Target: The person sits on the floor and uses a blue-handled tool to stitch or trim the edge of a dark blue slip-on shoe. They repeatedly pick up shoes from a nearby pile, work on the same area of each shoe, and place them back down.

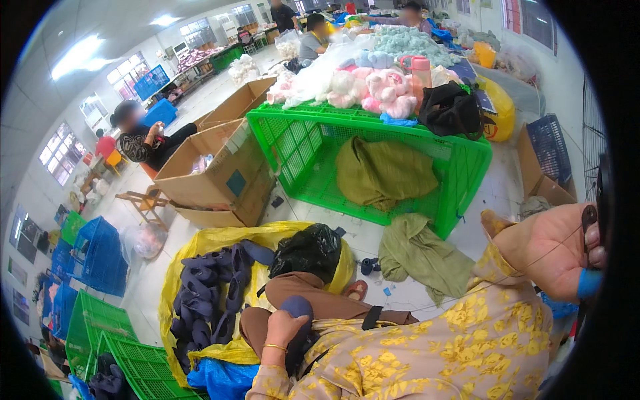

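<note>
My left hand (285, 328) rests on my lap, with a gold bangle at the wrist. It grips a dark navy fabric piece (297, 308). My right hand (557, 252) is raised at the right edge, fingers closed on a thin thread (533, 261) that runs down toward my lap. One fingertip wears a blue cover (589, 283). Just left of my knees, a yellow bag (200, 243) lies open on the floor with several more navy pieces (207, 293) piled in it. A black plastic bag (308, 250) sits at its far edge.
A green crate (300, 143) lies on its side ahead, with olive cloth (383, 172) inside and pink plush toys (383, 90) and a black bag (453, 108) on top. More olive cloth (420, 255) lies on the floor. Cardboard boxes (213, 170) and a seated person (143, 141) are on the left, with blue crates (100, 257) and green crates (117, 347) nearer.
</note>
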The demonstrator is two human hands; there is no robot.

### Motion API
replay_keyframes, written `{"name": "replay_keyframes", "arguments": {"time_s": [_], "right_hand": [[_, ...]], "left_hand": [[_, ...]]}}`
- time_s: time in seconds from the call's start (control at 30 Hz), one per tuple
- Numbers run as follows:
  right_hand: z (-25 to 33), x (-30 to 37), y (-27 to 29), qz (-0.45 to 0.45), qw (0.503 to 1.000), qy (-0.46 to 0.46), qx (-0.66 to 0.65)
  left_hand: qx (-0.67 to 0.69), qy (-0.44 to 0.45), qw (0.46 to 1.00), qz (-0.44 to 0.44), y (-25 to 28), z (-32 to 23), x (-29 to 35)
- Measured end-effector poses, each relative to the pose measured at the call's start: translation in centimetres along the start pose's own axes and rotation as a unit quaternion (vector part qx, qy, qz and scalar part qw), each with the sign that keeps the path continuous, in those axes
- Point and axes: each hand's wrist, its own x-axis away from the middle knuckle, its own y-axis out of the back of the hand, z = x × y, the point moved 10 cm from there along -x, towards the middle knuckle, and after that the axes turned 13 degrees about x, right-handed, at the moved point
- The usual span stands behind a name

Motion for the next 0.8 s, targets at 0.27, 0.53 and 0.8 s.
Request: {"name": "replay_keyframes", "arguments": {"time_s": [0.27,0.53,0.8], "right_hand": [[-6.2,14.1,0.8,0.156,0.917,-0.237,0.279],[9.6,48.3,-4.1,0.647,0.407,-0.634,-0.120],[24.4,52.7,-8.5,0.752,0.399,-0.370,-0.373]], "left_hand": [[0.181,0.027,0.983,-0.018,1.0,3.8,2.1],[0.497,0.080,0.863,0.035,0.8,4.5,4.9],[0.591,0.086,0.799,0.062,0.9,5.2,6.5]]}}
